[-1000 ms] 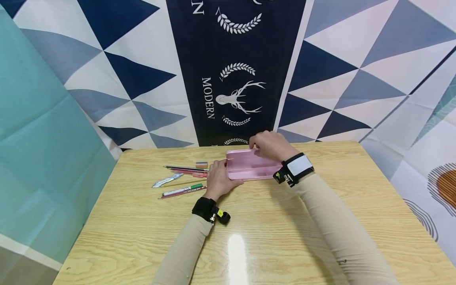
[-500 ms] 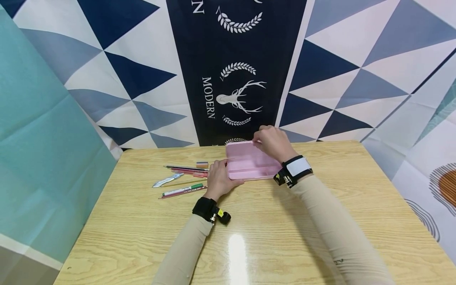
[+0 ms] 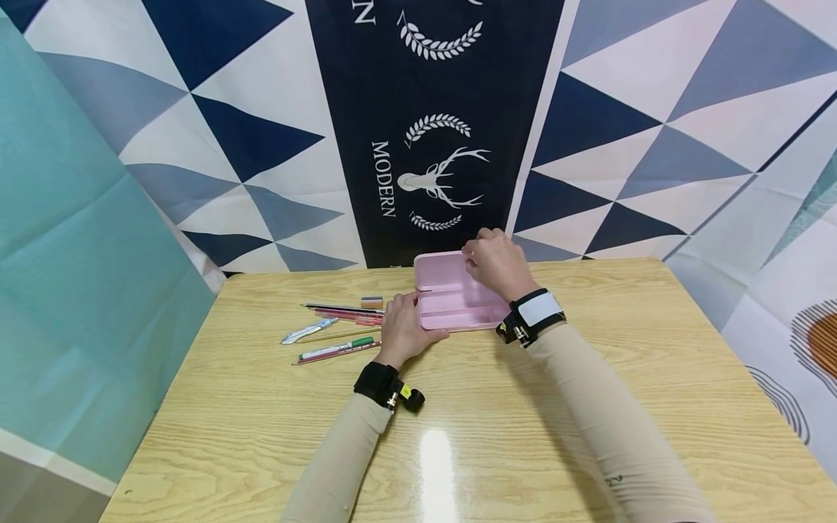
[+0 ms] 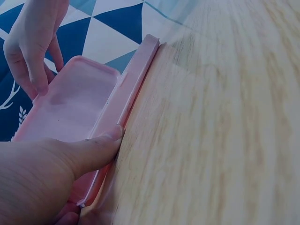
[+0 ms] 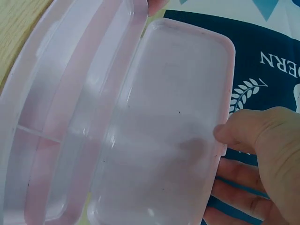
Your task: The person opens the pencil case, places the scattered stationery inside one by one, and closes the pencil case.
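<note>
A pink plastic pencil case [image 3: 451,319] lies at the table's back edge with its lid [image 3: 438,272] raised. Its shallow tray has long compartments and a small divider [image 5: 40,133], and nothing lies in the part I see. My left hand [image 3: 402,330] grips the case's left end; in the left wrist view its thumb [image 4: 101,147] presses the front wall. With thumb on the inside and fingers behind, my right hand [image 5: 262,154] pinches the lid's free edge. The right part of the lid is hidden behind that hand in the head view.
Left of the case lie several pencils [image 3: 336,335], a green-capped marker [image 3: 336,349], a pale blue-and-white pen-shaped item [image 3: 309,330] and a small eraser-like block [image 3: 371,302]. A patterned cloth [image 3: 275,181] hangs right behind the wooden table [image 3: 497,436].
The lid has swung up and back, showing more of the tray. My right hand has risen slightly with the lid's edge. My left hand has stayed at the case's end.
</note>
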The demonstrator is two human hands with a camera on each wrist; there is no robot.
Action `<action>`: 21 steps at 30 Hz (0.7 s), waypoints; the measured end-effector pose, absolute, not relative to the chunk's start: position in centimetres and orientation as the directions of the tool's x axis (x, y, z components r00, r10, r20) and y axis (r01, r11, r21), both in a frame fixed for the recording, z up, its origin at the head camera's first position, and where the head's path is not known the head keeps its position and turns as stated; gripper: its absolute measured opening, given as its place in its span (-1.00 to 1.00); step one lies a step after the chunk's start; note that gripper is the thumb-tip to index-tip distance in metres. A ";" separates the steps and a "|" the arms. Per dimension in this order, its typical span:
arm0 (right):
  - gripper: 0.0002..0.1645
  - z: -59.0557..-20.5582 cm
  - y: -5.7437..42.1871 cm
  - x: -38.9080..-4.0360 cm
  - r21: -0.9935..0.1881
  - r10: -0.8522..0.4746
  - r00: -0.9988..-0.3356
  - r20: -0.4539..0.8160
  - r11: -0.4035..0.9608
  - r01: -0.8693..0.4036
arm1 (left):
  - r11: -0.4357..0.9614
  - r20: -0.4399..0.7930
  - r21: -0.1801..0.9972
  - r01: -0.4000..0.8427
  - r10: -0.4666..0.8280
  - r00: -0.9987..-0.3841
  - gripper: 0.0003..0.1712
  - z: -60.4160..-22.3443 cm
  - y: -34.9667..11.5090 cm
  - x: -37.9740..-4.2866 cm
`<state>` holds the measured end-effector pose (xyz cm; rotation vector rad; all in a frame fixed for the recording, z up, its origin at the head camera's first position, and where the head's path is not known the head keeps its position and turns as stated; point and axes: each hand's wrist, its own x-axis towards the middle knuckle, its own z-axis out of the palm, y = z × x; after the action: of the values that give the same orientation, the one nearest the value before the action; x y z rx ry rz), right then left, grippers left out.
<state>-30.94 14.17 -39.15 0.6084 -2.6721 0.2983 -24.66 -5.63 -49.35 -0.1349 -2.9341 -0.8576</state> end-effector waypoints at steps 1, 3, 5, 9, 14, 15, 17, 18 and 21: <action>-0.77 -39.2 14.1 -30.9 -0.123 -0.366 -0.839 0.403 0.886 -0.446 | 0.838 0.105 0.534 0.109 0.063 -0.993 0.23 -49.4 -5.7 -24.7; -0.73 -39.3 14.0 -31.0 -0.128 -0.353 -0.851 0.388 0.894 -0.430 | 0.838 0.101 0.535 0.109 0.065 -0.993 0.23 -49.4 -5.7 -24.7; -0.67 -39.4 13.9 -31.0 -0.131 -0.342 -0.863 0.372 0.901 -0.414 | 0.838 0.097 0.536 0.109 0.067 -0.993 0.22 -49.4 -5.7 -24.7; -0.52 -39.8 13.6 -31.1 -0.125 -0.339 -0.877 0.342 0.908 -0.400 | 0.834 0.096 0.540 0.109 0.067 -0.993 0.22 -49.4 -5.7 -24.7; -0.39 -40.4 13.5 -31.2 -0.121 -0.345 -0.886 0.310 0.910 -0.396 | 0.834 0.105 0.540 0.114 0.067 -0.992 0.22 -49.4 -5.7 -24.7; -0.36 -40.5 13.5 -31.2 -0.123 -0.344 -0.889 0.302 0.911 -0.394 | 0.835 0.104 0.538 0.113 0.067 -0.992 0.22 -49.4 -5.7 -24.7; -0.31 -40.7 13.5 -31.2 -0.125 -0.346 -0.892 0.289 0.911 -0.394 | 0.838 0.100 0.534 0.111 0.068 -0.993 0.22 -49.4 -5.7 -24.7; -0.28 -40.9 13.5 -31.3 -0.120 -0.351 -0.892 0.284 0.910 -0.397 | 0.840 0.098 0.532 0.110 0.068 -0.993 0.22 -49.4 -5.7 -24.7; -0.22 -41.4 13.5 -31.5 -0.105 -0.355 -0.894 0.275 0.913 -0.395 | 0.844 0.099 0.524 0.111 0.069 -0.993 0.22 -49.4 -5.7 -24.8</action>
<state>-31.53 13.50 -41.37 0.5625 -2.8243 0.2304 -24.77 -5.75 -49.39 -0.1440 -2.9437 -0.8438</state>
